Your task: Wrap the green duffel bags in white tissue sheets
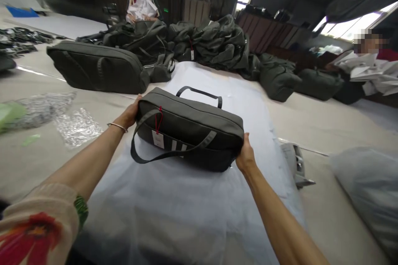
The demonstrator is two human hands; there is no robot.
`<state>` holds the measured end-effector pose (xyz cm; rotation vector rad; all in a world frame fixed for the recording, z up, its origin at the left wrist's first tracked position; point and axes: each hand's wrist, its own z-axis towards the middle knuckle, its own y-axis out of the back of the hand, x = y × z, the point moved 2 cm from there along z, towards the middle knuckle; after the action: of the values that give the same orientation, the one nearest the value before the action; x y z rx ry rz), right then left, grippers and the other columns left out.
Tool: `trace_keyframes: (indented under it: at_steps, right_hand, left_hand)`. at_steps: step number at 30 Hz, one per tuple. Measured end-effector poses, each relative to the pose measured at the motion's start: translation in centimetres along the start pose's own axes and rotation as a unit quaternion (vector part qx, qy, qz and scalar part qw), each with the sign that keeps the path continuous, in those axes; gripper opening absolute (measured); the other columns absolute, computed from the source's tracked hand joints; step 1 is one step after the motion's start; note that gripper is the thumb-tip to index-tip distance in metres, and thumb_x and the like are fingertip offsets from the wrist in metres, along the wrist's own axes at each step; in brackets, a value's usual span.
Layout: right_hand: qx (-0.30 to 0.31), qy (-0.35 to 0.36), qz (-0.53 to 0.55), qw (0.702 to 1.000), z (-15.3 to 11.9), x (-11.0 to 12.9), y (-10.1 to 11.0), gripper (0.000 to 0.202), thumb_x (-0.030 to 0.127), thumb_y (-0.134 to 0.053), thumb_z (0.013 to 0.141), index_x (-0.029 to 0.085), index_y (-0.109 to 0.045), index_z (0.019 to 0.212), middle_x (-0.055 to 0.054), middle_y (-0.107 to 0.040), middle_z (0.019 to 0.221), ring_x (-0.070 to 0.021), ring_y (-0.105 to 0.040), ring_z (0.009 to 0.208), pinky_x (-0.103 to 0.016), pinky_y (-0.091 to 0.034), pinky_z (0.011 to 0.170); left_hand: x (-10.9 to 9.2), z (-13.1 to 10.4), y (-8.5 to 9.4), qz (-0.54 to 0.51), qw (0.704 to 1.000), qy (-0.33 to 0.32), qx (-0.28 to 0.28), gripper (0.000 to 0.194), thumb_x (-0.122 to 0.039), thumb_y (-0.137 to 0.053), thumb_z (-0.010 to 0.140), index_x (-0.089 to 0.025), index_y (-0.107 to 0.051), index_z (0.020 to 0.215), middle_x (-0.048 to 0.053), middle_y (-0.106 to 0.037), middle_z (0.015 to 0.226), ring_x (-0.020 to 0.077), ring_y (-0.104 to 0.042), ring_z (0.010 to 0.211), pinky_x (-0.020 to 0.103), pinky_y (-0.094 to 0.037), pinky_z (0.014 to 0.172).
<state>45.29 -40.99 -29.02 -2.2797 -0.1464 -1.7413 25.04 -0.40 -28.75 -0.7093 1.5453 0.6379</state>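
A dark green duffel bag [192, 126] is held between my two hands above white sheeting [174, 198]. My left hand [132, 112] grips its left end, and my right hand [245, 153] grips the lower right end. The fingers of both hands are partly hidden behind the bag. One strap [149, 159] hangs down the near side; another handle [200, 91] stands up on the far side. From a red cord [159, 120] hangs a white tag [158, 139], beside pale stripes on the bag's front.
Behind lies a heap of dark green bags [217, 43], with a larger bag [99, 68] at left. Clear plastic [77, 127] is at left, a grey tape dispenser [294, 161] at right, near a plastic-covered bundle [370, 186]. Two people [141, 6] hold white material at the back.
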Motion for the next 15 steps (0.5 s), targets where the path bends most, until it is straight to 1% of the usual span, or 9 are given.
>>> trace_keyframes:
  at_steps: [2,4,7,10,12,15]
  right_hand:
    - [0.006,0.002,0.038,0.999,0.5,1.1,-0.8,0.055,0.065,-0.045,0.089,0.018,-0.067,0.108,-0.007,-0.071,0.112,-0.021,-0.065,0.108,-0.037,-0.054,0.096]
    - [0.007,0.007,0.06,0.998,1.0,2.9,-0.6,0.052,0.062,-0.047,0.09,0.019,-0.068,0.106,-0.006,-0.073,0.108,-0.0207,-0.066,0.105,-0.036,-0.055,0.095]
    - [0.009,0.024,0.076,0.997,1.4,5.6,1.1,0.049,0.059,-0.045,0.093,0.019,-0.068,0.108,-0.005,-0.073,0.106,-0.02,-0.064,0.108,-0.035,-0.053,0.097]
    - [0.013,0.037,0.088,0.995,1.6,7.0,3.1,0.048,0.057,-0.042,0.094,0.02,-0.068,0.11,-0.004,-0.072,0.11,-0.0188,-0.062,0.112,-0.034,-0.052,0.098]
    - [0.012,0.041,0.089,0.995,1.8,6.9,4.2,0.05,0.059,-0.041,0.094,0.02,-0.068,0.111,-0.004,-0.071,0.112,-0.0189,-0.062,0.112,-0.034,-0.052,0.098]
    - [0.008,0.045,0.072,0.996,2.5,5.0,5.4,0.052,0.061,-0.042,0.093,0.019,-0.067,0.112,-0.006,-0.071,0.114,-0.0195,-0.063,0.11,-0.035,-0.051,0.098]
  left_hand:
    - [-0.7,-0.3,-0.6,-0.011,1.0,0.019,0.012,0.08,-0.069,-0.029,0.095,0.001,-0.052,0.126,0.018,-0.064,0.123,0.0278,-0.058,0.114,0.051,-0.036,0.109]
    - [-1.8,-0.7,-1.0,-0.02,0.999,0.026,0.016,0.081,-0.069,-0.029,0.096,0.002,-0.049,0.129,0.018,-0.061,0.128,0.0276,-0.055,0.12,0.051,-0.03,0.113]
    - [-3.6,-1.7,-2.0,-0.038,0.999,0.009,0.032,0.081,-0.07,-0.03,0.095,-0.001,-0.047,0.134,0.015,-0.059,0.132,0.027,-0.05,0.126,0.048,-0.028,0.115]
    - [-4.4,-2.9,-3.7,-0.057,0.997,-0.009,0.05,0.078,-0.068,-0.031,0.096,-0.003,-0.047,0.136,0.013,-0.059,0.134,0.0271,-0.049,0.128,0.048,-0.028,0.116]
    - [-3.8,-3.7,-5.0,-0.06,0.997,-0.012,0.045,0.076,-0.067,-0.03,0.097,-0.005,-0.048,0.136,0.011,-0.06,0.133,0.0262,-0.048,0.13,0.047,-0.027,0.117]
    - [-1.2,-4.5,-6.5,-0.05,0.998,0.007,0.029,0.074,-0.068,-0.029,0.096,-0.009,-0.054,0.131,0.009,-0.064,0.129,0.0258,-0.05,0.129,0.044,-0.029,0.117]
